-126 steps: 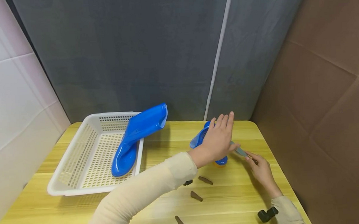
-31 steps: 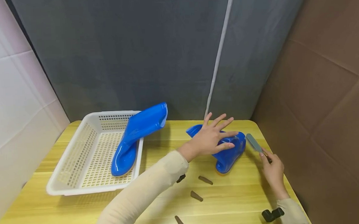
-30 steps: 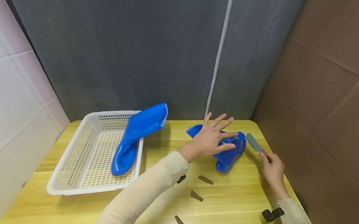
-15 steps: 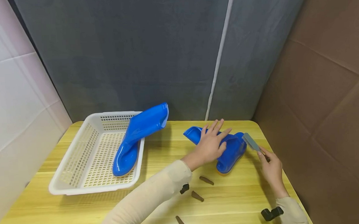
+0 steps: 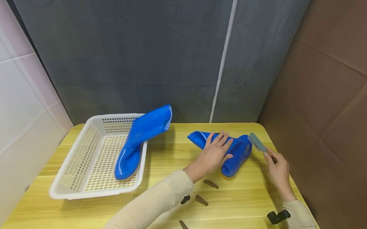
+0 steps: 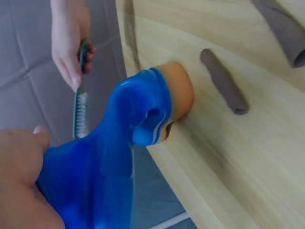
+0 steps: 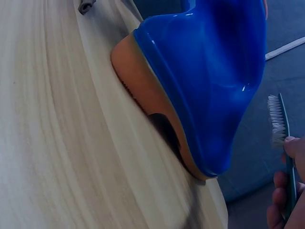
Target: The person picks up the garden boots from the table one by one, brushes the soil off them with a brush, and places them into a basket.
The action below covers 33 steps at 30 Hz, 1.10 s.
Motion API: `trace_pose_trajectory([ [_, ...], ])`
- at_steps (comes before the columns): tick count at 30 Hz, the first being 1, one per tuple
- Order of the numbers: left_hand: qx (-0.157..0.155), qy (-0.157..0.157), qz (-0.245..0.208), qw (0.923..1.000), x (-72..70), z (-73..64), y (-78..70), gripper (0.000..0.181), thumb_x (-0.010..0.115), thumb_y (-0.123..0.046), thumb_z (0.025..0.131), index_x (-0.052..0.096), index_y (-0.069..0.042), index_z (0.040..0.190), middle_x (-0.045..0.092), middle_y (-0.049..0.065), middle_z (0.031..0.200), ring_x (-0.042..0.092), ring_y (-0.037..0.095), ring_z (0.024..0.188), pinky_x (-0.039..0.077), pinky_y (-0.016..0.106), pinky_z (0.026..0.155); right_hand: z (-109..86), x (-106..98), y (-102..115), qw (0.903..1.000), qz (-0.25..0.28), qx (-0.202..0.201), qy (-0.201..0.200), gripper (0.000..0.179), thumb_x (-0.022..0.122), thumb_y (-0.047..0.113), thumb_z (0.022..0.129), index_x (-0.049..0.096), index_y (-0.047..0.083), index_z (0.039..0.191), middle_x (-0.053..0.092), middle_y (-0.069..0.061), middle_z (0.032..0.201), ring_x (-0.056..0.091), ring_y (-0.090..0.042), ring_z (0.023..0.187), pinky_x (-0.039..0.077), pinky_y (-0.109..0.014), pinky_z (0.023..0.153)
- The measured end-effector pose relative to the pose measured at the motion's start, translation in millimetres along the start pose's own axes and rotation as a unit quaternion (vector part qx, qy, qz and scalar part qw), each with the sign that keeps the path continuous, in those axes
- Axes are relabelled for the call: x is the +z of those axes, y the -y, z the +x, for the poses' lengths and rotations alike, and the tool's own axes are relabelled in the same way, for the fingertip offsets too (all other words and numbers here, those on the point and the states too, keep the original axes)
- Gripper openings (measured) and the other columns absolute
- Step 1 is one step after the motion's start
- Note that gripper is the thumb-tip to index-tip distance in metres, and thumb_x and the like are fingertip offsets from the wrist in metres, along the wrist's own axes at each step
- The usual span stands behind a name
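A blue rubber boot (image 5: 238,153) with an orange sole (image 7: 138,76) stands on the table's right side, its shaft leaning left. Over the shaft lies my left hand (image 5: 212,154), fingers spread and fairly straight, touching it; the left wrist view shows only part of this hand beside the blue rubber. My right hand (image 5: 279,170) grips the handle of a grey-green brush (image 5: 257,142) with white bristles (image 6: 82,112). The brush head is just right of the boot's toe in the head view, bristles facing the boot; the right wrist view shows a gap between them.
A white perforated plastic basket (image 5: 56,188) stands at the left. A second blue boot (image 5: 131,149) leans in it, its shaft jutting over the right rim. Several brown rolled pieces (image 5: 201,200) lie on the wooden table (image 5: 236,207). A dark curtain (image 5: 138,55) hangs behind.
Since the oldest frame, the boot has turned so its toe points right. My left hand has slid lower on its shaft, its fingers less splayed. The brush has shifted slightly beside the toe.
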<state>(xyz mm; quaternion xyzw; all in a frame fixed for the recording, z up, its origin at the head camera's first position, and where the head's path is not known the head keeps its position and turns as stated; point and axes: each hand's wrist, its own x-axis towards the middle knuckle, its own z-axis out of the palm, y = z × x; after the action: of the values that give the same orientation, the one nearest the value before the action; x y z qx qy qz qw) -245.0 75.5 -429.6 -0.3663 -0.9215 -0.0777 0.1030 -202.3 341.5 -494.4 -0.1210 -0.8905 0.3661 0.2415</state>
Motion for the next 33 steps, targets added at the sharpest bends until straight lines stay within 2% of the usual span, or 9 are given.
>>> trace_pose_trajectory([
  [5, 0.026, -0.01, 0.009, 0.9996, 5.2, -9.7, 1.0, 0.058, 0.043, -0.046, 0.103, 0.036, -0.02, 0.154, 0.028, 0.004, 0.164, 0.021, 0.022, 0.155, 0.015, 0.052, 0.126, 2.2, -1.9, 6.9, 0.9998, 0.004, -0.013, -0.016, 0.034, 0.062, 0.026, 0.098, 0.067, 0.013, 0.13, 0.054, -0.003, 0.081, 0.04, -0.002, 0.062, 0.034, -0.02, 0.058],
  [9, 0.042, 0.0, 0.016, 0.999, 8.4, -16.7, 3.3, 0.058, 0.041, -0.047, 0.103, 0.033, -0.022, 0.155, 0.026, 0.003, 0.165, 0.021, 0.02, 0.155, 0.014, 0.052, 0.127, 2.3, -2.7, 12.8, 0.9993, 0.011, -0.033, -0.016, 0.034, 0.063, 0.025, 0.098, 0.067, 0.012, 0.129, 0.051, -0.002, 0.078, 0.04, -0.002, 0.062, 0.033, -0.02, 0.058],
  [17, 0.079, 0.013, 0.043, 0.9958, 14.8, -27.7, 6.0, 0.06, 0.038, -0.05, 0.103, 0.029, -0.025, 0.156, 0.024, 0.002, 0.166, 0.018, 0.02, 0.156, 0.012, 0.052, 0.127, 2.1, -3.3, 17.9, 0.9985, 0.016, -0.051, 0.015, 0.036, 0.061, 0.028, 0.099, 0.065, 0.014, 0.132, 0.054, -0.005, 0.083, 0.041, -0.005, 0.065, 0.034, -0.02, 0.057],
  [24, 0.103, -0.004, 0.061, 0.9928, 21.0, -35.2, 7.7, 0.059, 0.046, -0.047, 0.102, 0.033, -0.026, 0.155, 0.025, 0.001, 0.166, 0.023, 0.022, 0.155, 0.017, 0.05, 0.127, 1.7, -2.7, 19.9, 0.9943, 0.003, -0.095, 0.047, 0.036, 0.062, 0.025, 0.098, 0.065, 0.013, 0.132, 0.061, -0.008, 0.086, 0.043, -0.003, 0.069, 0.037, -0.018, 0.058],
  [33, 0.139, -0.013, 0.066, 0.988, 28.8, -41.1, 11.5, 0.059, 0.05, -0.045, 0.101, 0.033, -0.029, 0.155, 0.026, -0.002, 0.165, 0.029, 0.021, 0.151, 0.02, 0.048, 0.126, -3.0, -4.2, 30.8, 0.9848, -0.012, -0.151, 0.085, 0.032, 0.065, 0.019, 0.096, 0.069, 0.011, 0.126, 0.052, -0.005, 0.078, 0.037, -0.007, 0.066, 0.036, -0.022, 0.056],
])
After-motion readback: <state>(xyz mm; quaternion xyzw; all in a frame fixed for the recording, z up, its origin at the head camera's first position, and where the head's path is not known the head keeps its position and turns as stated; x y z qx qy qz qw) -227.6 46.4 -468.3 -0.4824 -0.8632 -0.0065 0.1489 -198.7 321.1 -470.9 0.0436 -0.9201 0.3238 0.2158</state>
